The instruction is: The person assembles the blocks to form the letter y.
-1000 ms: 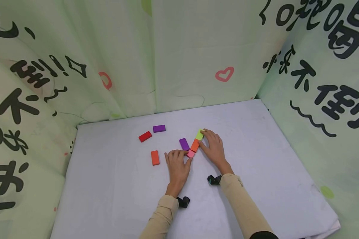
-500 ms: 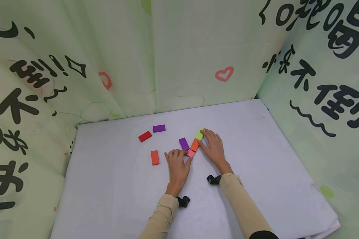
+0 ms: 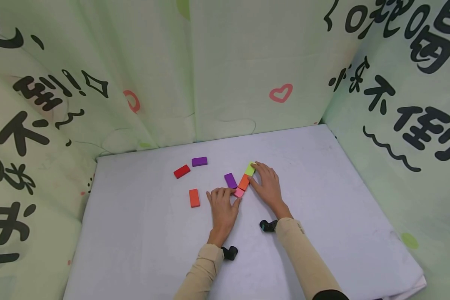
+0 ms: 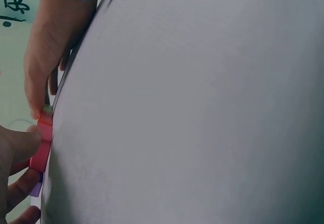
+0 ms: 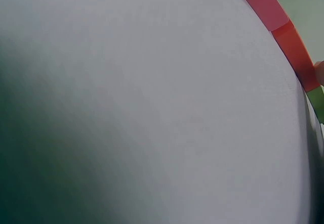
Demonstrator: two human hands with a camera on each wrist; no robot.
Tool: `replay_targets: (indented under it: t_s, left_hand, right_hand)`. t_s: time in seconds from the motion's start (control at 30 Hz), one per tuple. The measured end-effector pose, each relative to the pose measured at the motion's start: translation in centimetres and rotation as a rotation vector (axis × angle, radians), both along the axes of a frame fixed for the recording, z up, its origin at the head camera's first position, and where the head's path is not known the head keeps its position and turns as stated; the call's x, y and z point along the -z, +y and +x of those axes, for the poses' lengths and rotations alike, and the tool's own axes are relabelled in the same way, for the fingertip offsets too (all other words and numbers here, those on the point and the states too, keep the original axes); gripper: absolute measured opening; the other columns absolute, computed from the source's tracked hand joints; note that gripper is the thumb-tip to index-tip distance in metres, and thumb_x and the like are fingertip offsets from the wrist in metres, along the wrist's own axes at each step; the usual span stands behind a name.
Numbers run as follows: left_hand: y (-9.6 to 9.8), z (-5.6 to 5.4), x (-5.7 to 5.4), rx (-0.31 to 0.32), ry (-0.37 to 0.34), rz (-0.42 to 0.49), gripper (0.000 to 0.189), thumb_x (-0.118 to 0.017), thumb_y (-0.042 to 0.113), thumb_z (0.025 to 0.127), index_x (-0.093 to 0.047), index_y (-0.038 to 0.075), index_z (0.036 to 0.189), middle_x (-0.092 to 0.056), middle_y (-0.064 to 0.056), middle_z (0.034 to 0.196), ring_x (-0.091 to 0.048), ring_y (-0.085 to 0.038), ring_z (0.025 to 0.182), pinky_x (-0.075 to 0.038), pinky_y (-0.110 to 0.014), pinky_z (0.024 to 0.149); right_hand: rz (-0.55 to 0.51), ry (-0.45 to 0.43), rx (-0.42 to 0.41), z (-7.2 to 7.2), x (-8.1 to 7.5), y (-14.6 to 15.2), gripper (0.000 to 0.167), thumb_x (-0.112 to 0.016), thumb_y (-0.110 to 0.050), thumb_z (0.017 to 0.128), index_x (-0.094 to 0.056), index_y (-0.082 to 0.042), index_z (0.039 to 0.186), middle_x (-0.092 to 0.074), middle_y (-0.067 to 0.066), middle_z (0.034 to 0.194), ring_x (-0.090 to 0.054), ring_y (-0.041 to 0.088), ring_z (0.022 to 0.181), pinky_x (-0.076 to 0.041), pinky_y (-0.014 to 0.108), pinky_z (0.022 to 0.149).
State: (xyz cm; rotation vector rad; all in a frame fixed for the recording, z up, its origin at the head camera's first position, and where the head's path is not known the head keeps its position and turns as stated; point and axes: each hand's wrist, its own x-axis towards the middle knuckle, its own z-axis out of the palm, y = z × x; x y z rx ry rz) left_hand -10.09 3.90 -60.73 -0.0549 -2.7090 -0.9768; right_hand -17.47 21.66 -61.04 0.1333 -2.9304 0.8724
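In the head view, a row of small rectangular blocks runs diagonally: a pink block (image 3: 239, 193), an orange block (image 3: 243, 182) and a lime-green block (image 3: 249, 169), end to end. A purple block (image 3: 230, 180) lies at an angle, its near end by the pink one. My left hand (image 3: 223, 210) pinches the pink block between thumb and fingertips, partly covering it. With its thumb at the orange block's side and a finger at the far end of the green, my right hand (image 3: 268, 186) holds that end of the row. The right wrist view shows the pink block (image 5: 268, 7) touching the orange block (image 5: 295, 52).
Left of the hands lie an orange-red block (image 3: 194, 198), a red block (image 3: 181, 171) and another purple block (image 3: 199, 161). They rest on a white-covered table (image 3: 146, 241). Pale green printed curtains (image 3: 240, 75) enclose its back and sides.
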Motion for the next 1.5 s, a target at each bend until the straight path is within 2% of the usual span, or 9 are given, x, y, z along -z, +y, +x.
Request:
replay_targets:
  t_s: [0.27,0.7,0.93,1.03,1.13,1.2,1.33,1.5]
  left_hand:
    - [0.0,0.2,-0.2,-0.001,0.002,0.007,0.034,-0.084,0.029,0.09,-0.073,0.015,0.118,-0.07,-0.007,0.115,-0.055,-0.03,0.127,-0.023,-0.074,0.122]
    - [0.0,0.0,0.2,0.0,0.003,0.008,0.036,-0.084,0.03,0.089,-0.071,0.014,0.12,-0.069,-0.007,0.114,-0.055,-0.029,0.126,-0.022,-0.074,0.122]
    - [-0.5,-0.1,-0.1,-0.027,-0.006,0.014,0.04,-0.081,0.032,0.092,-0.067,0.014,0.126,-0.069,-0.003,0.118,-0.059,-0.025,0.124,-0.029,-0.065,0.124]
    - [-0.9,-0.4,-0.1,-0.052,0.011,0.037,0.037,-0.077,0.03,0.096,-0.066,0.013,0.126,-0.067,-0.004,0.118,-0.06,-0.024,0.118,-0.04,-0.055,0.12]
    - [-1.2,-0.9,-0.1,-0.064,0.004,0.06,0.035,-0.071,0.028,0.1,-0.063,0.012,0.13,-0.065,-0.006,0.121,-0.06,-0.024,0.117,-0.045,-0.048,0.112]
    - [-1.4,-1.3,-0.1,-0.064,-0.011,0.072,0.036,-0.069,0.027,0.102,-0.062,0.012,0.134,-0.064,-0.007,0.124,-0.059,-0.025,0.118,-0.046,-0.047,0.109]
    - [-1.8,-1.9,-0.1,-0.045,-0.046,0.07,0.042,-0.067,0.028,0.103,-0.06,0.015,0.143,-0.062,-0.008,0.133,-0.058,-0.027,0.126,-0.042,-0.049,0.113]
    - [-2.1,-2.4,0.0,-0.007,-0.067,0.05,0.042,-0.066,0.029,0.103,-0.062,0.019,0.144,-0.063,-0.007,0.138,-0.059,-0.028,0.123,-0.038,-0.051,0.111]
  right_hand:
    - [0.009,0.004,0.0,0.0,0.0,0.0,0.058,-0.059,-0.044,0.104,-0.048,-0.016,0.155,-0.043,0.009,0.165,-0.033,0.031,0.157,-0.016,0.059,0.13]
    - [0.002,0.004,0.0,0.1,-0.1,0.0,0.058,-0.06,-0.043,0.104,-0.049,-0.016,0.154,-0.043,0.01,0.165,-0.033,0.032,0.156,-0.016,0.059,0.13]
    - [0.009,0.002,0.002,0.0,0.0,0.0,0.058,-0.06,-0.043,0.103,-0.048,-0.017,0.154,-0.043,0.009,0.165,-0.033,0.031,0.157,-0.016,0.059,0.13]
    - [0.016,0.001,0.005,0.0,0.1,0.0,0.058,-0.06,-0.043,0.103,-0.048,-0.017,0.155,-0.043,0.009,0.165,-0.033,0.031,0.156,-0.016,0.059,0.13]
    - [0.015,-0.003,0.007,0.0,0.2,0.0,0.058,-0.06,-0.043,0.104,-0.048,-0.018,0.155,-0.043,0.008,0.165,-0.033,0.031,0.156,-0.016,0.059,0.13]
    - [0.014,-0.005,0.007,0.0,0.2,0.0,0.058,-0.06,-0.044,0.104,-0.048,-0.018,0.155,-0.042,0.008,0.165,-0.033,0.031,0.156,-0.016,0.058,0.13]
    - [0.01,-0.01,0.005,0.0,0.0,0.0,0.058,-0.059,-0.043,0.104,-0.048,-0.018,0.155,-0.042,0.008,0.166,-0.032,0.031,0.157,-0.016,0.058,0.13]
    - [0.009,-0.009,0.006,0.0,0.0,-0.1,0.058,-0.06,-0.042,0.104,-0.048,-0.017,0.155,-0.043,0.009,0.165,-0.032,0.031,0.157,-0.016,0.058,0.13]
